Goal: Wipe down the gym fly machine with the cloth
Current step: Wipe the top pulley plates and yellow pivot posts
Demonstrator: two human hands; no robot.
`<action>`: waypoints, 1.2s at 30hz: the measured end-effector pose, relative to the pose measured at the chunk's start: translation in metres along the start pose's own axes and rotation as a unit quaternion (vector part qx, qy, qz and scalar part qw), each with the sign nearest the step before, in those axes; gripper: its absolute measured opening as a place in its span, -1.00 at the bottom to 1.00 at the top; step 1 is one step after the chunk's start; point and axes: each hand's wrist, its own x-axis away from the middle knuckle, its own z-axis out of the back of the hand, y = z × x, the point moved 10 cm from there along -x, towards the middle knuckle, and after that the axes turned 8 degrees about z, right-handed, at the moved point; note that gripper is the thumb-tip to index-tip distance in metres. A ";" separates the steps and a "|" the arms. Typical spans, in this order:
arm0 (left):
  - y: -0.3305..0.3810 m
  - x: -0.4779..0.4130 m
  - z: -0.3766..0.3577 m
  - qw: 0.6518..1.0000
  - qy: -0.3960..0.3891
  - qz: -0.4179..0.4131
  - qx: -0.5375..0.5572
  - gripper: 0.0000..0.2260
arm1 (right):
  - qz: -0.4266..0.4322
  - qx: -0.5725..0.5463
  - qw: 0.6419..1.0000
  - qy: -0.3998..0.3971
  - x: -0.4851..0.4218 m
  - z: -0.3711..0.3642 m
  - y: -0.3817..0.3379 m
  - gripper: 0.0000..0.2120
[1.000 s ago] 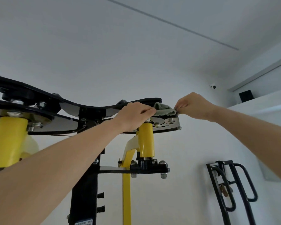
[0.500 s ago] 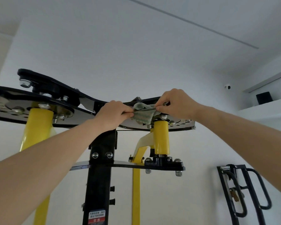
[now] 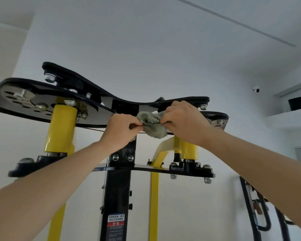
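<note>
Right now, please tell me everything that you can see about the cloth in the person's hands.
The cloth is a small grey-green rag, soft and fuzzy like microfibre, crumpled into a loose bunch. It is held high, just right of the black centre post, below the machine's black plates. The left hand pinches its left edge; the right hand grips its right side with curled fingers. Whether it touches the metal cannot be told.

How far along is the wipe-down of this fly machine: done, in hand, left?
Done: no surface looks clearly wiped. In hand: left hand and right hand pinch the bunched cloth at the middle of the top plate. Left, probably: yellow pivot tubes, lower bracket, upright.
</note>
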 end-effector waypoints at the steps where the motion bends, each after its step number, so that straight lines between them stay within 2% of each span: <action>1: -0.006 0.006 -0.001 0.998 -0.021 0.035 0.041 -0.92 | -0.018 -0.042 0.999 0.004 0.005 -0.003 -0.002 -0.82; 3: -0.016 0.023 -0.009 0.976 -0.087 0.123 0.160 -0.84 | -0.107 -0.166 0.980 0.010 0.017 -0.015 0.001 -0.85; 4: -0.017 0.032 -0.013 0.957 -0.111 0.163 0.214 -0.81 | -0.169 -0.249 0.953 0.016 0.024 -0.024 0.005 -0.83; 5: -0.018 0.040 -0.015 0.940 -0.121 0.194 0.254 -0.79 | -0.231 -0.354 0.906 0.021 0.031 -0.037 0.005 -0.78; 6: -0.018 0.047 -0.017 0.926 -0.124 0.219 0.281 -0.79 | -0.280 -0.464 0.840 0.022 0.038 -0.051 0.000 -0.71; 8: -0.021 0.060 -0.018 0.898 -0.127 0.268 0.325 -0.85 | -0.320 -0.623 0.714 0.013 0.039 -0.074 -0.027 -0.60; 9: -0.024 0.067 -0.019 0.881 -0.132 0.296 0.344 -0.89 | -0.319 -0.662 0.678 0.011 0.036 -0.080 -0.041 -0.59; 11: -0.030 0.079 -0.019 0.839 -0.147 0.357 0.383 -0.95 | -0.308 -0.693 0.651 0.024 0.028 -0.086 -0.063 -0.60; 13: -0.035 0.090 -0.013 0.784 -0.155 0.413 0.436 -0.88 | -0.304 -0.680 0.666 0.048 0.020 -0.088 -0.075 -0.64; 14: -0.036 0.094 -0.006 0.774 -0.154 0.425 0.444 -0.86 | -0.305 -0.666 0.678 0.059 0.017 -0.088 -0.079 -0.68; 15: -0.038 0.095 0.004 0.793 -0.150 0.414 0.420 -0.85 | -0.309 -0.655 0.687 0.067 0.014 -0.088 -0.081 -0.72; 17: -0.036 0.091 0.032 0.895 -0.139 0.315 0.283 -0.81 | -0.344 -0.642 0.681 0.076 0.010 -0.097 -0.079 -0.77; 18: -0.031 0.090 0.048 0.940 -0.121 0.254 0.194 -0.80 | -0.373 -0.644 0.664 0.079 0.009 -0.106 -0.076 -0.78; 19: -0.024 0.090 0.065 0.968 -0.093 0.201 0.115 -0.81 | -0.406 -0.649 0.639 0.080 0.009 -0.117 -0.073 -0.80; 21: -0.010 0.092 0.098 0.993 -0.039 0.115 0.009 -0.80 | -0.468 -0.661 0.580 0.088 0.008 -0.141 -0.066 -0.80; 23: 0.005 0.092 0.127 0.995 -0.004 0.058 -0.075 -0.79 | -0.505 -0.688 0.508 0.116 0.002 -0.159 -0.061 -0.78; 25: 0.020 0.091 0.154 0.983 0.042 0.010 -0.177 -0.80 | -0.520 -0.721 0.436 0.141 -0.011 -0.171 -0.060 -0.76; 27: 0.039 0.089 0.172 0.957 0.079 -0.058 -0.274 -0.82 | -0.523 -0.760 0.357 0.146 -0.025 -0.180 -0.063 -0.73; 30: 0.061 0.085 0.178 0.903 0.092 -0.154 -0.390 -0.78 | -0.469 -0.839 0.243 0.134 -0.052 -0.178 -0.080 -0.74; 32: 0.061 0.076 0.179 0.875 0.078 -0.155 -0.452 -0.68 | -0.413 -0.888 0.148 0.136 -0.067 -0.166 -0.094 -0.85; 34: 0.050 0.063 0.178 0.866 0.037 -0.094 -0.490 -0.55 | -0.365 -0.916 0.046 0.162 -0.076 -0.156 -0.101 -0.83; 36: 0.035 0.054 0.177 0.868 -0.005 -0.010 -0.496 -0.46 | -0.341 -0.922 -0.015 0.184 -0.079 -0.152 -0.104 -0.81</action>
